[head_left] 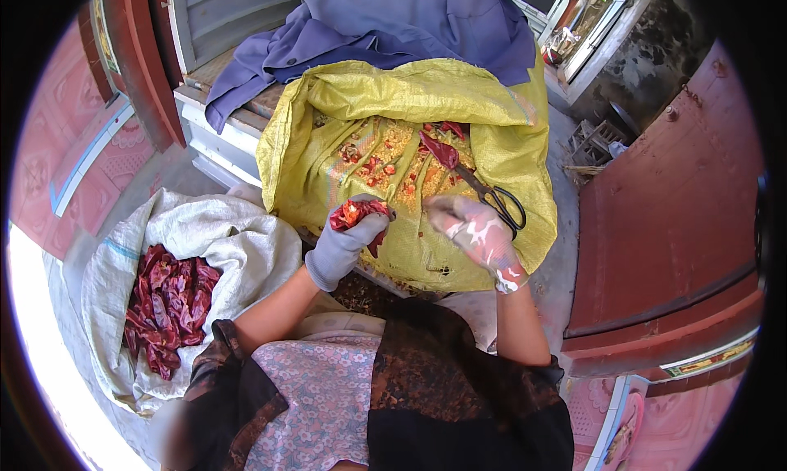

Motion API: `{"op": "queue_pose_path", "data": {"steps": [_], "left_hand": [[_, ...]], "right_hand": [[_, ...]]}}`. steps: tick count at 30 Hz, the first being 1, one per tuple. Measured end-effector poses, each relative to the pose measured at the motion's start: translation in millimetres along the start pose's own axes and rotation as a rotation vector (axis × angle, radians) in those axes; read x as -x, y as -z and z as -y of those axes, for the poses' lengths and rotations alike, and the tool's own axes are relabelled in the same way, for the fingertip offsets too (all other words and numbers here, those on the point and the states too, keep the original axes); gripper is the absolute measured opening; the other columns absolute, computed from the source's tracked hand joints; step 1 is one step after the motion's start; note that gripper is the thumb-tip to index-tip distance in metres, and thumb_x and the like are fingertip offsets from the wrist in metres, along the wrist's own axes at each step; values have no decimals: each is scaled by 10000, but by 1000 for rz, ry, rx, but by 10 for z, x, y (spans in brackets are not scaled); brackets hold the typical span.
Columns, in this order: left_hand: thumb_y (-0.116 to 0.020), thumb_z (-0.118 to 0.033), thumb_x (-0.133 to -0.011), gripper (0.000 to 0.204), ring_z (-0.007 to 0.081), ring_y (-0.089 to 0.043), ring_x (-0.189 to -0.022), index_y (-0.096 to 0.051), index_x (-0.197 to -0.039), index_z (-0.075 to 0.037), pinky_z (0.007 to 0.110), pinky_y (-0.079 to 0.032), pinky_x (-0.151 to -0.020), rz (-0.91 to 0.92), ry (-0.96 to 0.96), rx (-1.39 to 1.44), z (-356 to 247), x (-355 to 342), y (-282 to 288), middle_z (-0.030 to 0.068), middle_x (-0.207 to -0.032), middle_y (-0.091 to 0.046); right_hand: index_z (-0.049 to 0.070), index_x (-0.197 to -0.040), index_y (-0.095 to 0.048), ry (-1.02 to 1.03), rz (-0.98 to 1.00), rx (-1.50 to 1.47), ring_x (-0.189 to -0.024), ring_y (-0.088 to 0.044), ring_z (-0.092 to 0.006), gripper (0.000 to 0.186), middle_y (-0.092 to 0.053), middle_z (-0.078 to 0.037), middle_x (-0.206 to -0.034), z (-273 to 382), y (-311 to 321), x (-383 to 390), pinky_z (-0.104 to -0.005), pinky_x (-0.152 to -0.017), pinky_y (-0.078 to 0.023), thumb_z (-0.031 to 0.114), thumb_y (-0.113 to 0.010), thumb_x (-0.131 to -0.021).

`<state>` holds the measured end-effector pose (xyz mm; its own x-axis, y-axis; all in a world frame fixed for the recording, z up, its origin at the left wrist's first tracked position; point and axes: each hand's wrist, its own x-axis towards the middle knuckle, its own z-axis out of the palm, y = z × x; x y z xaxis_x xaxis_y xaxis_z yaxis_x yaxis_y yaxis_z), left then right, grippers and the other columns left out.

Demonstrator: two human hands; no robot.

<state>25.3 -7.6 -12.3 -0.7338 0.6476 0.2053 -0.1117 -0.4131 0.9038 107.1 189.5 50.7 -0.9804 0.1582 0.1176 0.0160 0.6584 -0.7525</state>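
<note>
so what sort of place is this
Probably a home's yard or entryway being used for work with food: there's a red door, pink tiles and a white sack of chillies.

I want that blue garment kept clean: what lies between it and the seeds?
In the head view, the yellow sack's folded rim lies between the blue garment and the seeds.

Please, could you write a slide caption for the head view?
Left hand holding dried chili at a yellow sack, right hand near scissors.
</note>
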Motion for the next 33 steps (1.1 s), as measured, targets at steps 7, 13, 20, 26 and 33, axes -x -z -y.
{"op": "queue_pose_path", "data": {"steps": [7, 13, 20, 26, 33], "left_hand": [[-554, -170, -816, 188, 131, -513, -693, -547, -936, -26, 267, -422, -639, 26, -3, 44, -26, -16, -51, 63, -784, -575], [-578, -175, -802, 196, 149, -554, -834, -572, -921, -19, 271, -441, -743, 72, -28, -181, -185, 1, 28, 99, -926, -609], [-642, -106, -775, 245, 172, -542, -1012, -572, -989, -9, 307, -407, -909, 140, -318, -224, -315, -59, -44, 118, -1106, -589], [-665, -85, -789, 259, 87, -566, -850, -555, -1015, -23, 249, -467, -764, 81, -40, -151, -203, 52, -94, 32, -925, -607], [-638, -64, -801, 292, 145, -618, -768, -532, -1069, -21, 270, -494, -728, 7, 196, 178, -150, -17, 77, 66, -938, -640]], "right_hand": [[45, -1139, -587, -31, -314, 655, -966, -602, -304, 418, -610, -168, -1091, -294, 263, -714, -348, -859, -462, 295, -629, -807], [36, -971, -606, -45, -252, 707, -909, -588, -348, 328, -617, -180, -984, -390, 282, -987, -400, -778, -473, 316, -620, -801], [65, -988, -637, 257, 63, 600, -830, -621, -317, 268, -646, -161, -882, 249, 288, -274, -364, -746, -484, 254, -629, -798], [29, -1030, -615, 306, 296, -27, -757, -630, -225, 290, -666, -103, -890, 322, -3, -271, -322, -666, -498, 231, -632, -822], [54, -1074, -612, 40, -258, 754, -969, -589, -322, 322, -614, -195, -1048, -465, 327, -1319, -357, -859, -452, 251, -597, -820]]}}
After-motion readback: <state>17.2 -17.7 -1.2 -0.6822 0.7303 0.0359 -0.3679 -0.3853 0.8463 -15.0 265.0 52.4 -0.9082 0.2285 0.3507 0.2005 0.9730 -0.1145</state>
